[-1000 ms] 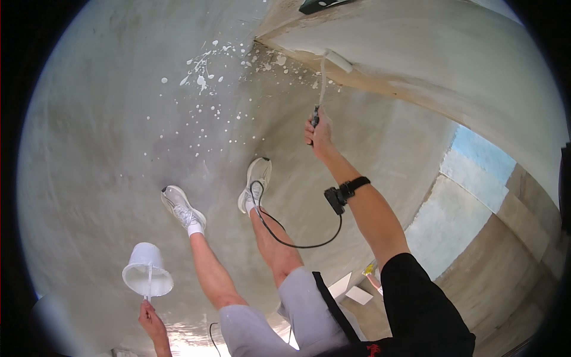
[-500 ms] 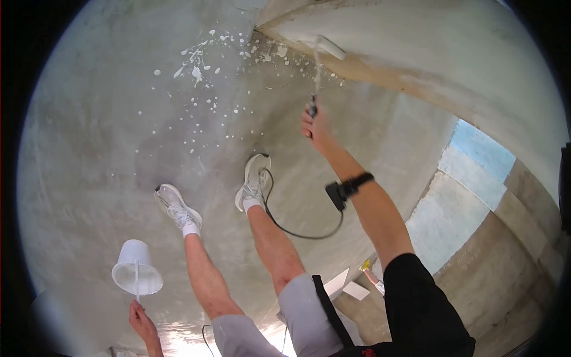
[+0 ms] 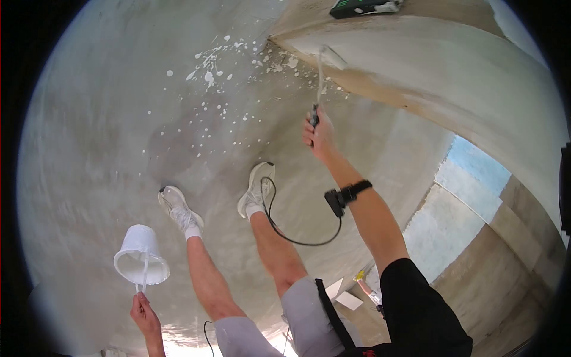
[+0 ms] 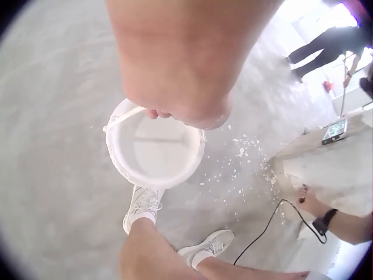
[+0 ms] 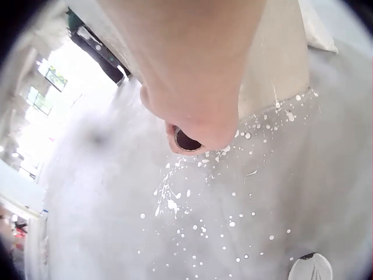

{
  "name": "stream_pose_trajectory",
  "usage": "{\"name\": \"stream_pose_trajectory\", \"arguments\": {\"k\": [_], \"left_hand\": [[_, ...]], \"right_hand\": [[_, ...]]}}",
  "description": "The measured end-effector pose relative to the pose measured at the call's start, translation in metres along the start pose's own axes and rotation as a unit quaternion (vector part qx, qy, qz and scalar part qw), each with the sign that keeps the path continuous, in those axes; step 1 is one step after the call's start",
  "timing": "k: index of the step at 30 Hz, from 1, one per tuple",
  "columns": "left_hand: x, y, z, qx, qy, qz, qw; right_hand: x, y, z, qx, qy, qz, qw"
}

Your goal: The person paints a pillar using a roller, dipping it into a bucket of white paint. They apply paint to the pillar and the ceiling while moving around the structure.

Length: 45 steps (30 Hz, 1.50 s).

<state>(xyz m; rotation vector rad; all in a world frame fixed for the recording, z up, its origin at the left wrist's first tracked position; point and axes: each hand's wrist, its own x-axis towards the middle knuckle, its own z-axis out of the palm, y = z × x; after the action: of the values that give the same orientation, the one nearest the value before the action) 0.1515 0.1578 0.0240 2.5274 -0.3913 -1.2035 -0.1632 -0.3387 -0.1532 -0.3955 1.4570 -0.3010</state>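
Observation:
My right hand [image 3: 321,135] grips the dark handle of a paint roller [image 3: 320,77]. Its white sleeve lies against the foot of the pale wall [image 3: 452,71], near a corner. In the right wrist view the fingers curl round the handle, whose round hollow end [image 5: 187,140] faces the camera; the sleeve is hidden there. My left hand [image 3: 147,318] holds a white plastic bucket [image 3: 141,241] by its handle, low on the left. White paint [image 4: 154,146] shows inside the bucket in the left wrist view.
White paint splashes [image 3: 208,77] dot the grey floor beside the wall corner. My shoes [image 3: 257,187] stand between bucket and wall. A black cable [image 3: 297,242] loops from the right wrist camera. A dark box [image 3: 364,7] lies beyond the wall's edge. Other people are in the background.
The roller has shifted a little left along the wall base, towards the corner. The bucket has moved slightly forward, nearer my left foot. Both hands keep their hold.

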Motion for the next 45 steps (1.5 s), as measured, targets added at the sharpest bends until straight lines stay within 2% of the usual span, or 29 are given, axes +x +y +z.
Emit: {"name": "stream_pose_trajectory", "arguments": {"k": [3,6,10,15,19,24,27,29,30,31,33,35,41,45], "left_hand": [[0.000,-0.010,-0.003,0.047,-0.012,-0.003,0.999],[0.001,0.003,-0.008,0.080,-0.042,-0.021,0.996],[0.003,0.006,-0.006,0.063,-0.024,-0.012,0.998],[0.008,0.022,-0.003,0.046,-0.008,0.003,0.999],[0.010,0.027,0.002,0.016,-0.004,-0.007,1.000],[0.014,0.038,0.006,-0.003,-0.003,0.015,1.000],[0.016,0.041,0.008,-0.020,-0.010,0.007,1.000],[0.018,0.040,0.009,-0.019,-0.009,0.012,1.000],[0.019,0.039,0.010,-0.017,-0.009,0.017,1.000],[0.019,0.039,0.010,-0.017,-0.010,0.017,1.000],[0.019,0.032,0.013,-0.016,-0.006,0.022,1.000],[0.020,0.026,0.015,-0.013,-0.005,0.018,1.000],[0.013,-0.001,0.019,-0.002,-0.005,-0.009,1.000],[0.009,-0.008,0.013,0.003,-0.012,-0.034,0.999]], "right_hand": [[0.051,0.015,0.019,-0.011,0.001,0.018,1.000],[0.093,0.028,0.031,-0.031,0.004,0.023,0.999],[0.078,0.023,0.038,-0.013,0.016,0.013,1.000],[-0.013,-0.011,0.007,-0.032,-0.011,0.002,0.999],[-0.113,-0.058,-0.004,0.011,0.026,0.003,1.000],[-0.216,-0.089,-0.004,-0.008,0.044,-0.086,0.995],[-0.236,-0.097,-0.006,0.005,0.022,-0.133,0.991],[-0.233,-0.095,-0.012,0.033,-0.001,-0.104,0.994],[-0.224,-0.092,-0.012,0.012,0.035,-0.081,0.996],[-0.209,-0.091,-0.014,0.012,0.035,-0.081,0.996],[-0.169,-0.084,-0.017,0.004,0.036,0.000,0.999],[-0.120,-0.071,-0.006,-0.018,0.037,0.031,0.999],[0.017,-0.014,0.043,-0.087,0.022,0.037,0.995],[0.027,0.004,0.082,-0.077,0.042,0.015,0.996]]}}
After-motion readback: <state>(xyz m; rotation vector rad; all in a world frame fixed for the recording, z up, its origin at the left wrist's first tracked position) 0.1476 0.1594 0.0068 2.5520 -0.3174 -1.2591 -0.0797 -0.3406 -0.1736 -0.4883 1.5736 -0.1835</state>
